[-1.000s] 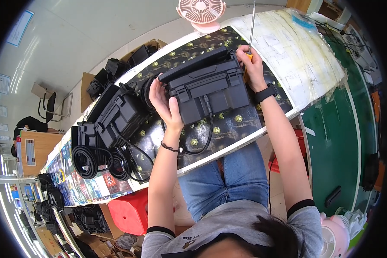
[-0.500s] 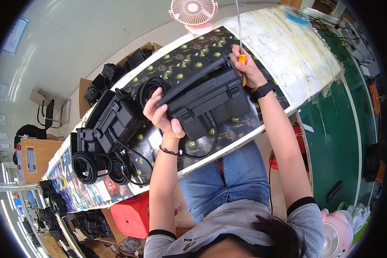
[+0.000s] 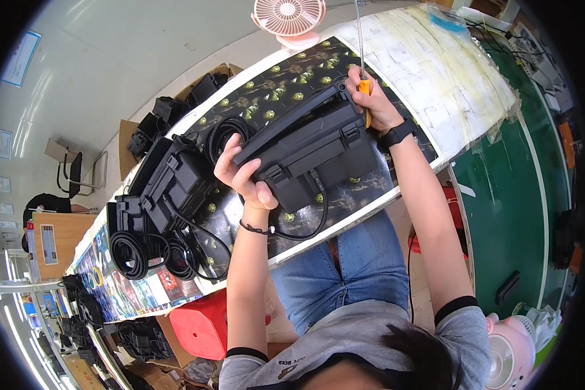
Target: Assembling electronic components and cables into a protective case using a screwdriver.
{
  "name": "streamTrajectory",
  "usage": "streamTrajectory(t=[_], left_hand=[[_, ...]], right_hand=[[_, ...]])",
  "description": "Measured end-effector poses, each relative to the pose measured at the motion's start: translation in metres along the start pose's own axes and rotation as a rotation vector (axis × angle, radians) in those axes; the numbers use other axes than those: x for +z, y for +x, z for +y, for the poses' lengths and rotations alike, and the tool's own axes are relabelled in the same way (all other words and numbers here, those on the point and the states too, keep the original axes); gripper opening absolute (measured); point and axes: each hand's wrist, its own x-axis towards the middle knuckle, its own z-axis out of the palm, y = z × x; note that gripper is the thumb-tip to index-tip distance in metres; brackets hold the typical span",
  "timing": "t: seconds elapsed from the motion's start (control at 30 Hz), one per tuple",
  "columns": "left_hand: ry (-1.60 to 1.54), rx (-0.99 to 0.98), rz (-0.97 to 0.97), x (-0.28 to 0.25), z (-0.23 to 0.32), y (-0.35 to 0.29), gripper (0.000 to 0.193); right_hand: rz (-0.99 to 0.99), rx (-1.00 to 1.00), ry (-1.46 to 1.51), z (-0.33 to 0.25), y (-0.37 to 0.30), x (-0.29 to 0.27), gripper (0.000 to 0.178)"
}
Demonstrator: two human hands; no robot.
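Note:
A black plastic case with side latches and a lid slightly ajar is held tilted above the dark patterned mat. Its left end sits in my left hand, thumb on the near face and fingers spread along the lid's end. A screwdriver with an orange handle and long shaft pointing away is gripped in my right hand, which also rests against the case's far right corner. From the front of the case a black cable loops toward my left wrist.
Other black cases with coiled cables stand to the left on the table. A pink fan stands at the far edge. Cartons of black cases lie beyond and below. A red stool is under the table.
Little differs: the whole view shifts very slightly. Both hands keep their hold on the case and the screwdriver.

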Motion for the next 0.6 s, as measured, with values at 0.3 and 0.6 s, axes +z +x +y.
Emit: streamTrajectory(t=[0.3,0.6], left_hand=[[0.061,-0.076,-0.061,-0.003,0.004,0.002,0.049],[0.070,-0.263,-0.105,0.002,0.005,0.011,0.053]], right_hand=[[0.016,0.009,-0.036,0.000,0.000,0.000,0.039],[0.165,0.045,-0.073,0.010,0.003,-0.002,0.026]])
